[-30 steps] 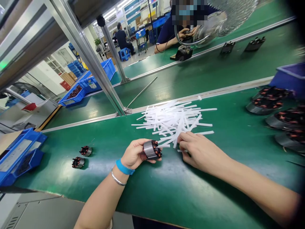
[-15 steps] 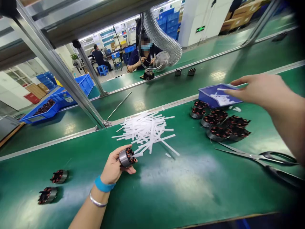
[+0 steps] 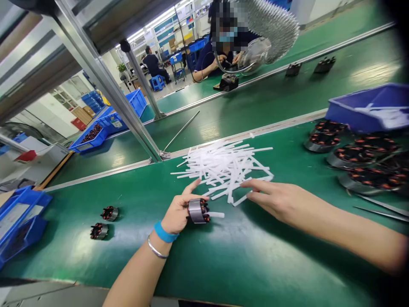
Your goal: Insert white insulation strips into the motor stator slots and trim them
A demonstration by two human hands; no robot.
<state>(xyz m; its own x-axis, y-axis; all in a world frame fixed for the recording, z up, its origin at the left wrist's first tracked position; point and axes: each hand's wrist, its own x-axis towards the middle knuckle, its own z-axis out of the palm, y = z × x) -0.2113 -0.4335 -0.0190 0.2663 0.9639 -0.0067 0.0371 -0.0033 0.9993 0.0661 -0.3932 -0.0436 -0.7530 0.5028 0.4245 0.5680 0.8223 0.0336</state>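
Note:
My left hand (image 3: 177, 212) is closed around a motor stator (image 3: 197, 211) with a grey metal ring and dark, copper-wound poles. Its index finger points out toward the pile. A white strip (image 3: 217, 215) sticks out of the stator's right side. My right hand (image 3: 277, 199) reaches in from the right, fingers stretched out and slightly apart, at the near right edge of a heap of white strips (image 3: 220, 164). No strip shows clearly gripped in it. The heap lies loose on the green tabletop (image 3: 243, 260).
Two stators (image 3: 99, 230) stand at left, near blue bins (image 3: 24, 221). At right are several more stators (image 3: 372, 179), a purple bin (image 3: 354, 113) with white pieces, and scissor blades (image 3: 383, 207). A metal post (image 3: 108, 81) rises behind; a co-worker (image 3: 220, 55) sits across.
My right hand has moved left from the purple bin to the heap of strips. My left hand still holds the stator, its index finger now extended. The view has shifted.

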